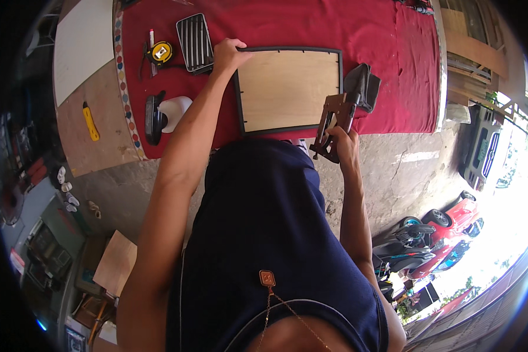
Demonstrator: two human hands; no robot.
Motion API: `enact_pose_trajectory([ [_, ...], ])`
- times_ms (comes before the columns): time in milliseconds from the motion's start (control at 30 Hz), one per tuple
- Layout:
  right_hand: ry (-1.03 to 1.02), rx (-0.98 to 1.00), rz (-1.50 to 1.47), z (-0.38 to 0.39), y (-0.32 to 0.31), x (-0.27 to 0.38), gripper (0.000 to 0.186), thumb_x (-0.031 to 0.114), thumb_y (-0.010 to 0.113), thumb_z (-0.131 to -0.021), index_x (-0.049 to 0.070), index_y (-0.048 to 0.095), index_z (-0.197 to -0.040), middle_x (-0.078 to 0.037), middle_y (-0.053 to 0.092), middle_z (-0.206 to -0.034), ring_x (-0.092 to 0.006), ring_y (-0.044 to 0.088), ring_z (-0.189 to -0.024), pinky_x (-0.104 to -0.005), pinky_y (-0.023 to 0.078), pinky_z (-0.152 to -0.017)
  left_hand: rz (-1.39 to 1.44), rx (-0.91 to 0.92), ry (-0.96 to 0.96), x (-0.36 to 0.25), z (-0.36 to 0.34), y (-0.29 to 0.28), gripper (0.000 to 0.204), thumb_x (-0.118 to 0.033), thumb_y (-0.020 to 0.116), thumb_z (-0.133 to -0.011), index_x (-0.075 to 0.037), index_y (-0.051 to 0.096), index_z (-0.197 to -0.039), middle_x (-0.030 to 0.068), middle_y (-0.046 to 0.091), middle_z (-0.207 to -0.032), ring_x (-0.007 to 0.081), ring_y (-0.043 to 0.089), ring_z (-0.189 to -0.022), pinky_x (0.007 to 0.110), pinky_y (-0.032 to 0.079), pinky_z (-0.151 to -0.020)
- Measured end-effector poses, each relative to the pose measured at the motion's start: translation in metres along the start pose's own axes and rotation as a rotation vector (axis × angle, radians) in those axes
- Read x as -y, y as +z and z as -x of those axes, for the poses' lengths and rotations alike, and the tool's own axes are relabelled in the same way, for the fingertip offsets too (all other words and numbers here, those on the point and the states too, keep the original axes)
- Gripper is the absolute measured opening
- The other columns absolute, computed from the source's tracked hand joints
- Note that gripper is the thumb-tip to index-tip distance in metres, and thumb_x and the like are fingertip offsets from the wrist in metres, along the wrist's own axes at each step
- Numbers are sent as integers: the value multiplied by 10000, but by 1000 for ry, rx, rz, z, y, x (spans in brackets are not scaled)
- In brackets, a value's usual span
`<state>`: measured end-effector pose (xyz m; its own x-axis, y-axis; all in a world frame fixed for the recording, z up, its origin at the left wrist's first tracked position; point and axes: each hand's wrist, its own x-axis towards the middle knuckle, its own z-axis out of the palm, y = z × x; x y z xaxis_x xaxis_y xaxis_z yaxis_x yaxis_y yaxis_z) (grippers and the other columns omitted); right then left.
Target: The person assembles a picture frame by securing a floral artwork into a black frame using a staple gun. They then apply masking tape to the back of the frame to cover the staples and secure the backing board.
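A picture frame (341,70) lies back side up on the red cloth, with a black rim and a pale wood backing board (287,91). Small dark tabs stick in from the rim along its edges. My left hand (230,56) grips the frame's far left corner, fingers over the rim and thumb on the near side. In my right hand (343,144) is a brown staple gun (334,111), fingers wrapped round its handle. Its body stands over the frame's near right corner; whether it touches the rim I cannot tell. A dark folded pouch (366,88) lies beside it.
Left on the red cloth (405,70) are a yellow tape measure (160,53), a striped black-and-silver tray (195,42), and a white object with a black part (173,111). A yellow cutter (90,121) lies on the board farther left. Wood planks (472,44) stand at the right.
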<state>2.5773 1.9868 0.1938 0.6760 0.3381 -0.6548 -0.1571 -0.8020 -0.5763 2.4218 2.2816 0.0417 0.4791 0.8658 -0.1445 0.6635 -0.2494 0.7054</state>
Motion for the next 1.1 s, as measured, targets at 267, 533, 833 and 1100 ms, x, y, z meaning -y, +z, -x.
enact_pose_trajectory([
  [267, 17, -31, -84, 0, -25, -37, 226, 211, 608, -735, -13, 635, -728, -54, 587, -603, -127, 515, -542, -278, 405, -544, -159, 102, -171, -26, -11, -5, 268, -195, 734, -626, -88, 717, -872, 115, 696, -920, 290, 652, -889, 374, 527, -779],
  [533, -27, -131, -220, 4, -35, -66, 249, 223, 616, -712, -26, 635, -706, -29, 540, -562, -108, 490, -526, -282, 361, -493, -379, 118, 99, -74, -14, 22, 278, -311, 743, -670, -190, 727, -919, 27, 701, -884, 275, 587, -968, 432, 410, -874],
  [833, 88, -169, -222, 14, -44, -89, 242, 208, 615, -726, -19, 653, -800, -42, 587, -636, -114, 512, -560, -274, 389, -532, -556, 390, -190, -106, -32, 24, 297, -319, 748, -674, -203, 719, -946, 2, 705, -900, 241, 619, -963, 461, 384, -880],
  [1100, 127, -200, -226, 21, -49, -91, 236, 185, 589, -750, -9, 676, -853, -72, 671, -751, -126, 575, -625, -268, 458, -604, -342, 320, 58, -121, -29, 62, 270, -321, 737, -693, -187, 718, -926, 4, 701, -850, 241, 603, -964, 511, 355, -898],
])
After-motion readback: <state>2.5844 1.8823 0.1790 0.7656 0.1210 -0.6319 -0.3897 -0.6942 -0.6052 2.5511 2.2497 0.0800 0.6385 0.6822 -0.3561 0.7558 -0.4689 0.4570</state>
